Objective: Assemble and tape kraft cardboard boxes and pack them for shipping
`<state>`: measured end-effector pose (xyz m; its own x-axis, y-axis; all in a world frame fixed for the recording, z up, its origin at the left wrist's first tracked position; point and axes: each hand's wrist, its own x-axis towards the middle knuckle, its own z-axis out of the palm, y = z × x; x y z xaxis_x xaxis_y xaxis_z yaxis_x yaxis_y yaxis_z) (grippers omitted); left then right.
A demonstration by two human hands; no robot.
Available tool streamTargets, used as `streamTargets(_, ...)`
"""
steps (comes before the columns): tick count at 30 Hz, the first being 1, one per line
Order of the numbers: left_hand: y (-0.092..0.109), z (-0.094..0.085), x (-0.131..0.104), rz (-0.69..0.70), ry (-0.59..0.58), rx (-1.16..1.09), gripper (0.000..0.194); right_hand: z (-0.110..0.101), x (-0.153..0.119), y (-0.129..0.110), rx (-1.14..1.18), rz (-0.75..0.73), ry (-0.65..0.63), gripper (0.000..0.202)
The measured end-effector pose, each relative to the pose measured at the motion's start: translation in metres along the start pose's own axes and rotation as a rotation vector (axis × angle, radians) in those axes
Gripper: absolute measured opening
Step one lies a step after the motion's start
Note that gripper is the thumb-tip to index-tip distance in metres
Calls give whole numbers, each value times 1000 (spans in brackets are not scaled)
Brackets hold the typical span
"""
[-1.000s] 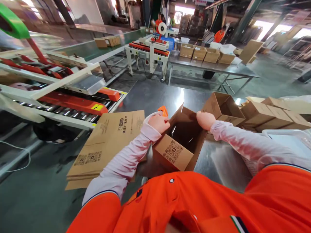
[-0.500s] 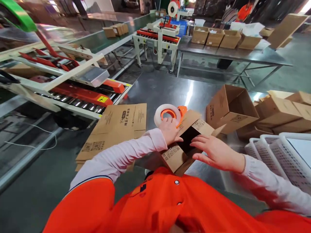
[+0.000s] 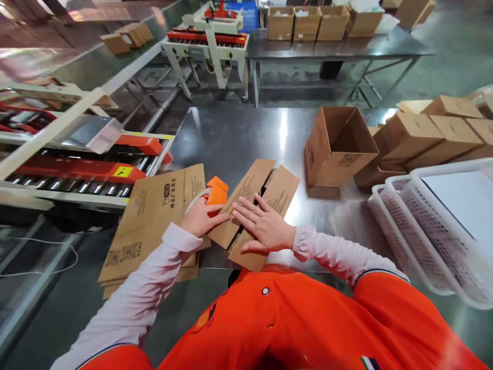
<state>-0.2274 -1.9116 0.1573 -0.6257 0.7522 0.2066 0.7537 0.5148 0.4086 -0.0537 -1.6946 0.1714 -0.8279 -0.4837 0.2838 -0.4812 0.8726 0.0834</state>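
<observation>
A small cardboard box (image 3: 265, 190) stands on the steel table (image 3: 231, 133) right in front of me, its two top flaps folded shut. My right hand (image 3: 264, 226) lies flat across both flaps, fingers spread, pressing them down. My left hand (image 3: 200, 218) grips an orange tape dispenser (image 3: 216, 192) with a white tape roll, held against the left flap near its front edge.
A stack of flat cartons (image 3: 154, 221) lies to my left. An open empty box (image 3: 337, 146) stands to the right, with closed boxes (image 3: 431, 131) behind it and white plastic baskets (image 3: 435, 226) at right. A roller sealing machine (image 3: 80, 164) sits at left. More boxes (image 3: 308, 20) on a far table.
The box flaps went from open to folded shut. My right hand moved from the box rim onto the flaps. My left hand picked up the tape dispenser and brought it to the box.
</observation>
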Motion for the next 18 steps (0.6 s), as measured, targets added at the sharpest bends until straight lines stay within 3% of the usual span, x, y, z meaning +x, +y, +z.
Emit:
streamTargets(3, -4, 7, -4, -49, 19, -79, 76, 3, -5, -6, 29, 12, -2, 107)
streamTargets(8, -2, 5, -7, -80, 5, -36, 82, 6, 0, -3, 55, 61, -18, 100)
streamTargets(18, 4, -5, -10, -116, -101, 101, 65, 8, 4, -7, 109, 151, -115, 99)
